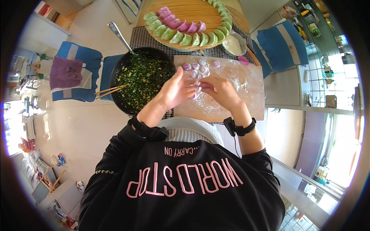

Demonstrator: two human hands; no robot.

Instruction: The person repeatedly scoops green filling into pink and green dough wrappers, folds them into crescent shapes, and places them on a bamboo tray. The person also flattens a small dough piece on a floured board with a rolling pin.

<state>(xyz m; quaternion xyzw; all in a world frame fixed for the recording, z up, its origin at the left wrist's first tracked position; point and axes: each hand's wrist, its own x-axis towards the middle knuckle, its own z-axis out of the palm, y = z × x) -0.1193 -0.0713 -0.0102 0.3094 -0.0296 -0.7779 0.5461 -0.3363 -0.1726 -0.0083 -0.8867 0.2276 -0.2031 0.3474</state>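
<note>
Apparently, right hand (219,89) pinches purple dough (205,85) over board's (248,94) nine o'clock side; left hand (174,91) beside it, fingers apart. Dough balls (195,66) toward twelve. Hard pinching could tear dough.

Cannot make out the whole purple piece (204,85), partly covered by the right hand (219,87), nor the far rim of the bamboo tray (196,12), cut off above, nor the tips of the chopsticks (112,90), sunk in green filling (148,75).
</note>
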